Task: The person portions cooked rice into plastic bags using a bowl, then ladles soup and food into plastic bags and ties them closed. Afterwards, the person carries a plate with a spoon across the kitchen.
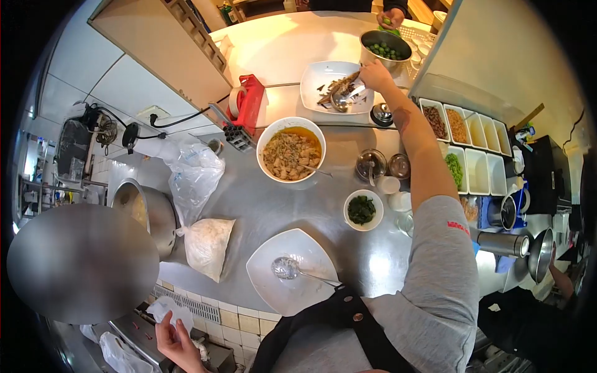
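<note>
My right hand [376, 76] is closed over the right side of a square white plate [310, 79], at the handle of a serving spoon [339, 102]. Brown, stringy food pieces [341, 85] lie on this plate, close to my fingertips. At the lower left, my left hand [177, 343] has its fingers raised and slightly apart beside thin clear plastic [169, 308]; I see no firm grip on it. A second white plate [311, 248] right before me carries a slotted spoon [286, 268]. Beyond it is a white bowl of chunky stew [291, 153] with a spoon in it.
A person's hand [392, 17] holds something green above a pot of green fruit [385, 51]. Ingredient bins [476, 165] line the right. A bowl of dark greens [362, 210], jars [371, 165], a tied bag [209, 247] and a metal pot [163, 217] stand on the counter.
</note>
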Motion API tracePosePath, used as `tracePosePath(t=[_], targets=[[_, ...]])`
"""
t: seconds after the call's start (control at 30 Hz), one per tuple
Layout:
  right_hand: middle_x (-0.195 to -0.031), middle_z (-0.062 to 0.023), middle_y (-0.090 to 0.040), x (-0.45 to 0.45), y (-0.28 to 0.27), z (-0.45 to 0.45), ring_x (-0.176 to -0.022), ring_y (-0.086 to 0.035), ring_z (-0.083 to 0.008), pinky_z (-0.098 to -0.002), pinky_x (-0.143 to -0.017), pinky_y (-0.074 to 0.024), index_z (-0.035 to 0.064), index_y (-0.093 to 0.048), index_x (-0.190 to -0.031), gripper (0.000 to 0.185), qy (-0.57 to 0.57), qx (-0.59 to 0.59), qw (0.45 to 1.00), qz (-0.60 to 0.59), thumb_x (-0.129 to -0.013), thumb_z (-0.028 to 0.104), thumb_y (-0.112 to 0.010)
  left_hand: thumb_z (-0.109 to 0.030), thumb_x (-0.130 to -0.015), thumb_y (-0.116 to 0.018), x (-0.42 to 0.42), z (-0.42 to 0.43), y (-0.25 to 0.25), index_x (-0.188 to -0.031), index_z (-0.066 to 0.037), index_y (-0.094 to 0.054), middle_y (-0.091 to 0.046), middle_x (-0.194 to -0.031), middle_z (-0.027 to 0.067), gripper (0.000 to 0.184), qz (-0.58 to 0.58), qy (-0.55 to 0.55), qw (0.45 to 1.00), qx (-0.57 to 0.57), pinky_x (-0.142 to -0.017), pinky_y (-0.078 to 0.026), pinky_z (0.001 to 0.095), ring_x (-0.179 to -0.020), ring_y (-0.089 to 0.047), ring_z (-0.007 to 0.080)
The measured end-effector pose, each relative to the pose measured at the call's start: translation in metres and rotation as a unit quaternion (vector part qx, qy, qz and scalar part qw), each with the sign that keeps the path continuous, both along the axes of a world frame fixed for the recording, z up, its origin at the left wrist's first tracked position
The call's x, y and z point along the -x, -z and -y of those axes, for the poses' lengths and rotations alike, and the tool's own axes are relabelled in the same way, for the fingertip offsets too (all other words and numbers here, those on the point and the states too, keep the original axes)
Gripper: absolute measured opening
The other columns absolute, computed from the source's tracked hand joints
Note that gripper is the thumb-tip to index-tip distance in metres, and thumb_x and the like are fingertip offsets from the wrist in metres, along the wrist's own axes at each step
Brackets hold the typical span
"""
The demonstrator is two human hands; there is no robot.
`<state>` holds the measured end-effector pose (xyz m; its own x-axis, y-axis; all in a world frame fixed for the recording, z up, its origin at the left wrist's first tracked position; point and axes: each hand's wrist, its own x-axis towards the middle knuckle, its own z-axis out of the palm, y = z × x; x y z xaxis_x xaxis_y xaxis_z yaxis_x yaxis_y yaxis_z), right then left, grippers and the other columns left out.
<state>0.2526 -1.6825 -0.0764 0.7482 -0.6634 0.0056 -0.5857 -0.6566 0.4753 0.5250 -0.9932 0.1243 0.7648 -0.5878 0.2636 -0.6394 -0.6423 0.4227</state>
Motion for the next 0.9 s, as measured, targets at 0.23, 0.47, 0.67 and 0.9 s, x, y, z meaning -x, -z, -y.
tracePosePath(t=[0.23, 0.47, 0.67, 0.9], targets=[[-0.083, -0.016, -0.06, 0.022, -0.021, -0.045, -0.08, -0.062, -0.0319, -0.0448, -0.063, -0.0486, 0.0151, -0.05, -0.106, 0.023, 0.039, -0.151, 0.982, 0.105, -0.084, 0.015, -0.047, 0.006, -0.065, -0.065, -0.01, -0.003, -0.002, -0.106, 0.001, -0.057, -0.049, -0.086, 0.0082, 0.042, -0.047, 0.065, 0.995, -0.052, -0.065, -0.041, 0.0267, -0.073, -0.048, 0.0176], [-0.083, -0.0167, -0.051, 0.03, -0.015, -0.153, -0.076, -0.057, -0.0355, -0.043, -0.061, -0.047, 0.0063, -0.045, -0.103, 0.023, 0.016, -0.047, 0.934, 0.353, -0.08, 0.004, -0.046, 0.015, -0.058, -0.061, -0.017, -0.04, 0.003, -0.102, 0.001, -0.058, -0.052, -0.096, 0.0151, 0.046, -0.063, 0.013, 0.995, -0.073, -0.07, -0.043, 0.03, -0.081, -0.054, 0.0273], [-0.082, -0.0182, -0.048, 0.043, 0.004, -0.188, -0.079, -0.053, -0.0357, -0.044, -0.066, -0.0442, 0.002, -0.046, -0.095, 0.015, -0.001, -0.009, 0.924, 0.383, -0.08, 0.002, -0.046, 0.004, -0.076, -0.056, -0.02, -0.083, 0.002, -0.096, 0.001, -0.058, -0.049, -0.061, 0.0075, 0.02, 0.075, -0.135, 0.987, 0.036, -0.051, -0.036, 0.03, -0.056, -0.041, 0.0134], [-0.08, -0.0223, -0.06, 0.023, -0.049, -0.207, -0.077, -0.059, -0.0377, -0.0428, -0.065, -0.0472, -0.0012, -0.056, -0.087, 0.016, 0.157, -0.042, 0.894, 0.418, -0.08, 0.009, -0.046, -0.013, -0.081, -0.061, -0.081, -0.18, 0.05, -0.1, 0.009, -0.057, -0.063, -0.082, 0.0212, 0.03, 0.096, -0.246, 0.954, 0.139, -0.066, -0.046, 0.0337, -0.07, -0.06, 0.0257]])
